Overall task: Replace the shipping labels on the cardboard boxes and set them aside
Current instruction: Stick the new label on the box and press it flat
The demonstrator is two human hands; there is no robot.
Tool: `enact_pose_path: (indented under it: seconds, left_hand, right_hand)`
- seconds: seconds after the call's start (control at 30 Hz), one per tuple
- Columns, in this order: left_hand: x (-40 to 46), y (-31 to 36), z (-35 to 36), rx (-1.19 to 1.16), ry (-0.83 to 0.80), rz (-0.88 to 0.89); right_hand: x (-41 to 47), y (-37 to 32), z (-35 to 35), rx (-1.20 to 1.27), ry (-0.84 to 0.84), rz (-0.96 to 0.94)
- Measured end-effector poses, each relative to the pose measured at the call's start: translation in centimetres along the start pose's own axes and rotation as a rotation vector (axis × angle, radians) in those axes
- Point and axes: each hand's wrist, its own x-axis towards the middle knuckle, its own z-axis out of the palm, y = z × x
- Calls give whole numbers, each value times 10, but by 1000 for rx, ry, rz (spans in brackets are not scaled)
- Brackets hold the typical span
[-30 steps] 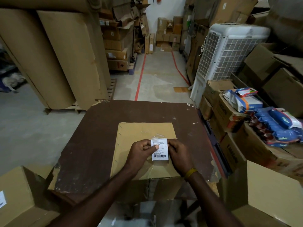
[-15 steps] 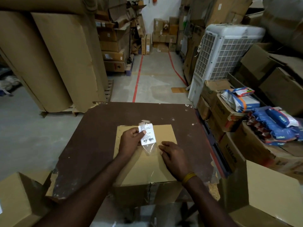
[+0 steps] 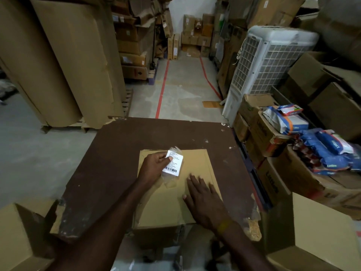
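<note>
Shipping label [image 3: 172,162] pinched by left hand [image 3: 154,166], cardboard box [image 3: 195,167] seemingly closed

Dim, warm overhead light; wide-angle bending at edges; slight motion blur.

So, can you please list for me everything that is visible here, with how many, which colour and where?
cardboard box: one, tan, on the table, near edge
shipping label: one, white with barcode, clear tape hanging off it, lifted above the box's far left part
table: one, dark brown, chipped edges, centre
air cooler: one, white, right of the aisle
blue packets: several, blue and white, on cartons at right
brown paper rolls: at least two, upright, left
floor lines: two, red, along the aisle
left hand: pinches the label
right hand: flat on the box top, fingers straight
</note>
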Motion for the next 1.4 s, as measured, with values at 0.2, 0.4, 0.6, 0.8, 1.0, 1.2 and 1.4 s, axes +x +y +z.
enact_pose_path:
  seconds: [0.2, 0.4, 0.6, 0.8, 1.0, 1.2, 1.4]
  left_hand:
    - [-2, 3, 3, 37, 51, 21]
    - [-8, 3, 1, 51, 83, 54]
    - [-5, 1, 3, 104, 97, 83]
    - [-8, 1, 4, 120, 105, 93]
    - [-9, 4, 5, 147, 133, 103]
    - [-8, 2, 4, 182, 139, 106]
    - [-9, 1, 5, 196, 142, 106]
  right_hand:
    - [22, -11, -6, -12, -11, 34]
    - [-14, -11, 7, -80, -18, -4]
    - [36, -14, -4, -41, 8, 69]
    - [-12, -17, 5, -68, -51, -16]
    - [20, -15, -5, -80, -38, 37]
    - [11, -19, 3, -72, -44, -2]
    - [-5, -14, 4, -102, -94, -30]
